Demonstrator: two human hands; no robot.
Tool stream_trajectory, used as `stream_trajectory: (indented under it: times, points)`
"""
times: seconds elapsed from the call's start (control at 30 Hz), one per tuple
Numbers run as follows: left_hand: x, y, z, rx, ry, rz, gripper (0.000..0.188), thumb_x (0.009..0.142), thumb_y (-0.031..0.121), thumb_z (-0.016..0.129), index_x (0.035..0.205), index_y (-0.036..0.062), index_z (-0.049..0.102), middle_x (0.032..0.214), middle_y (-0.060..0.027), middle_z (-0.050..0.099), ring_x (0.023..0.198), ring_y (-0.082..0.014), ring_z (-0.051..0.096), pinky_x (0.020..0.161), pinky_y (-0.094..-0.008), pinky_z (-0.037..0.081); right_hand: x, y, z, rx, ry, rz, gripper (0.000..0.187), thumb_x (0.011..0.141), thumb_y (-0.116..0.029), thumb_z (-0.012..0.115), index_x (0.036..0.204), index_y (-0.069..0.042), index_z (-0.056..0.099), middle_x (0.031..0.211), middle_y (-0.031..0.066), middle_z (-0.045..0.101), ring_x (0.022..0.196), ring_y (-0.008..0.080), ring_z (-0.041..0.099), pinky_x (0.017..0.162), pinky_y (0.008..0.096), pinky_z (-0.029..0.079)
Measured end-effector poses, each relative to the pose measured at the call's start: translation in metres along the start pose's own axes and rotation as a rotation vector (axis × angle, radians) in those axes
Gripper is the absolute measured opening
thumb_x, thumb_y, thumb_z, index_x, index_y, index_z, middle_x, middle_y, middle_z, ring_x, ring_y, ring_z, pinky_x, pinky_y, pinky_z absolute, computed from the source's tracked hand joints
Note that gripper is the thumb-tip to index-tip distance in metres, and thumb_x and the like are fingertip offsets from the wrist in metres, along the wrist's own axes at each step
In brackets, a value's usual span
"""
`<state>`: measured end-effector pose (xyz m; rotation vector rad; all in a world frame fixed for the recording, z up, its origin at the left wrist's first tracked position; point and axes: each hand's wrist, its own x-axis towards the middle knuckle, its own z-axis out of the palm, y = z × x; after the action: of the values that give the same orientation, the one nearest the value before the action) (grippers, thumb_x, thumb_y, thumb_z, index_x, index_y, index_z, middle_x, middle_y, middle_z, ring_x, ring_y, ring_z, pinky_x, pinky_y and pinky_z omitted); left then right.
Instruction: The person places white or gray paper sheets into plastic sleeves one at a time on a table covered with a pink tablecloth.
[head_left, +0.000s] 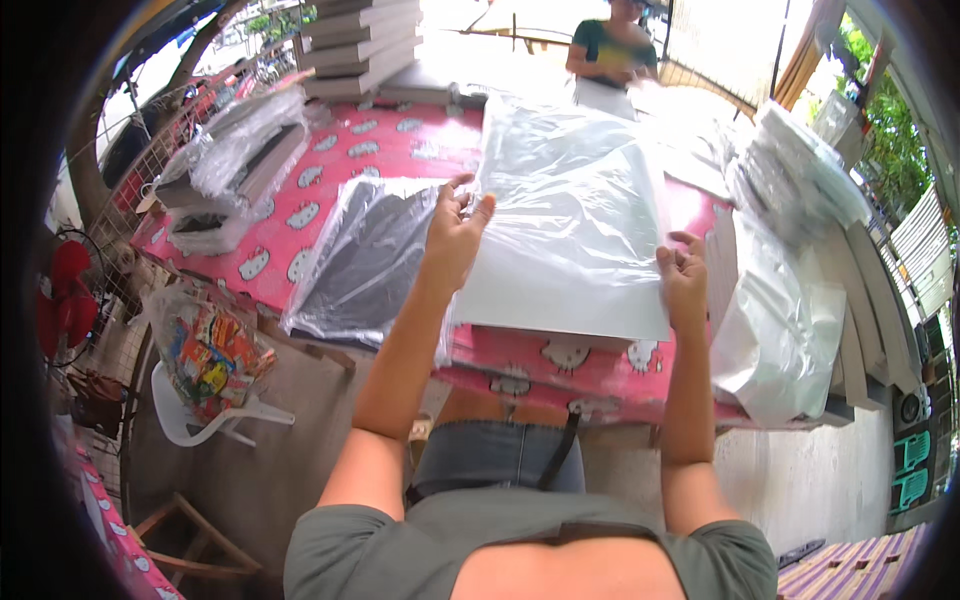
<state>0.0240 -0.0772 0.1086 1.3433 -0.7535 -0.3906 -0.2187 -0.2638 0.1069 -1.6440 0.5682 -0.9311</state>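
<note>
A flat white panel [570, 300] lies on the table in front of me, its far part inside a clear plastic bag [570, 190]. At the panel's left side, my left hand [458, 232] has its fingers curled at the bag's edge. My right hand [684, 278] pinches the bag's edge along the panel's right side. The panel's near end sticks out bare from the plastic. Left of it, partly beneath my left forearm, lies a dark flat panel [365, 250] wrapped in clear plastic.
The table has a pink patterned cover [290, 220]. Wrapped items [235, 165] pile up at its left, and clear plastic bags [785, 320] lie at the right beside stacked boards. A tall stack of boards [360, 45] stands at the back. Across the table is another person [612, 55].
</note>
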Motion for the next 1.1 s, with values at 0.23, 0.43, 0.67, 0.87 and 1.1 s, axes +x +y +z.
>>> stream_trajectory:
  times: [0.23, 0.43, 0.67, 0.87, 1.1]
  points:
    - [-0.109, -0.038, -0.037, 0.334, -0.147, -0.097, 0.080, 0.068, 0.008, 0.065, 0.134, 0.0066, 0.020, 0.125, -0.0221, 0.040, 0.108, -0.0277, 0.046, 0.091, -0.0303, 0.036, -0.128, 0.019, 0.006, -0.166, -0.267, 0.346, 0.064, 0.068, -0.001, 0.066, 0.126, -0.003, 0.038, 0.093, 0.0107, 0.059, 0.080, 0.0149, 0.056, 0.073, 0.0254, 0.045]
    - [-0.228, -0.020, -0.049, 0.445, 0.099, -0.026, 0.052, 0.077, -0.011, 0.041, 0.128, -0.0010, 0.033, 0.123, -0.0238, 0.046, 0.077, -0.0199, 0.059, 0.070, -0.0289, 0.046, -0.240, 0.016, -0.017, -0.648, -0.257, 0.058, 0.045, 0.076, 0.007, 0.049, 0.120, -0.004, 0.052, 0.090, 0.0112, 0.063, 0.073, 0.0128, 0.058, 0.066, 0.0182, 0.043]
    - [-0.242, -0.053, -0.029, 0.346, 0.255, 0.304, 0.034, 0.074, -0.014, 0.035, 0.098, -0.0042, 0.057, 0.112, -0.0194, 0.054, 0.088, -0.0180, 0.055, 0.079, -0.0282, 0.043, -0.290, 0.021, -0.003, -0.653, -0.278, 0.070, 0.057, 0.066, -0.003, 0.067, 0.121, -0.006, 0.051, 0.080, 0.0139, 0.058, 0.055, 0.0202, 0.052, 0.056, 0.0256, 0.045]
    - [-0.134, -0.041, -0.091, 0.710, 0.629, 0.842, 0.023, 0.072, -0.011, 0.039, 0.078, -0.0007, 0.059, 0.086, -0.0135, 0.060, 0.080, -0.0256, 0.056, 0.071, -0.0347, 0.045, -0.167, 0.025, 0.089, -0.640, -0.302, -0.309, 0.049, 0.069, -0.011, 0.070, 0.116, -0.012, 0.056, 0.061, 0.0088, 0.044, 0.048, 0.0193, 0.044, 0.046, 0.0312, 0.039]
    - [-0.085, -0.088, -0.253, 1.116, 0.900, 0.635, 0.022, 0.068, -0.006, 0.045, 0.070, 0.0056, 0.063, 0.090, -0.0122, 0.060, 0.082, -0.0276, 0.057, 0.073, -0.0353, 0.044, -0.110, 0.043, 0.255, -0.729, -0.625, -0.203, 0.030, 0.087, -0.031, 0.047, 0.107, -0.012, 0.059, 0.068, 0.0091, 0.062, 0.063, 0.0249, 0.061, 0.055, 0.0366, 0.048]
